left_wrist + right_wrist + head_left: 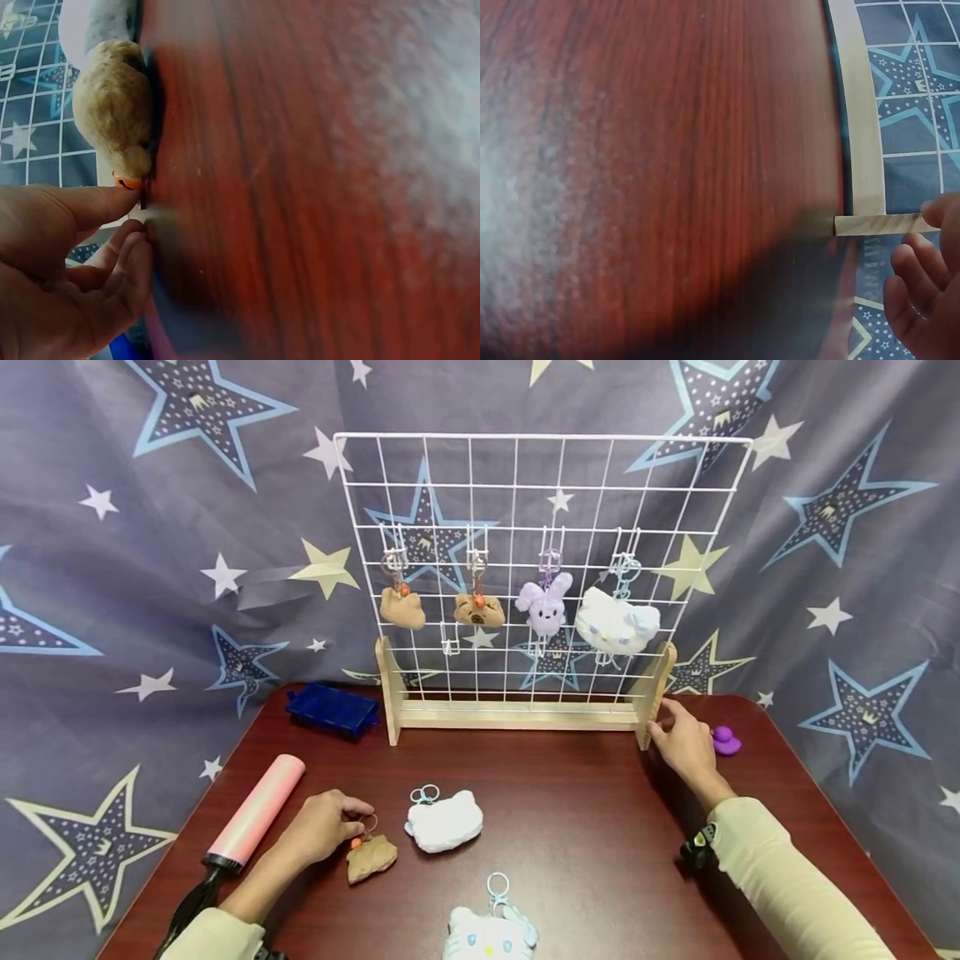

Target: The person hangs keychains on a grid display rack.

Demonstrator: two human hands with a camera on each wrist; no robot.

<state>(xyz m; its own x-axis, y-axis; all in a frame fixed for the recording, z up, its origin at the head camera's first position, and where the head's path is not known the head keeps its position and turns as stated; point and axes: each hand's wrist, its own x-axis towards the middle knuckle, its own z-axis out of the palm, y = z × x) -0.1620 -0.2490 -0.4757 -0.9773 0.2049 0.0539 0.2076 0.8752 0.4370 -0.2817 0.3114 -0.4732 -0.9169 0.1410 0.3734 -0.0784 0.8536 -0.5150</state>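
Observation:
Low over the table's left side, my left hand pinches the ring end of a brown plush keychain. The left wrist view shows my thumb by its orange bead, the plush lying on the wood. My right hand grips the right wooden upright of a white wire grid rack, thumb on one side and fingers on the other. A white plush keychain lies face down right of the brown one. Nearer me is a white cat-face keychain, partly cut off.
Several plush keychains hang on the rack's hooks, among them a purple rabbit and a white cat. A pink hand pump lies at the left, a blue plastic case behind it. A purple duck sits at the right.

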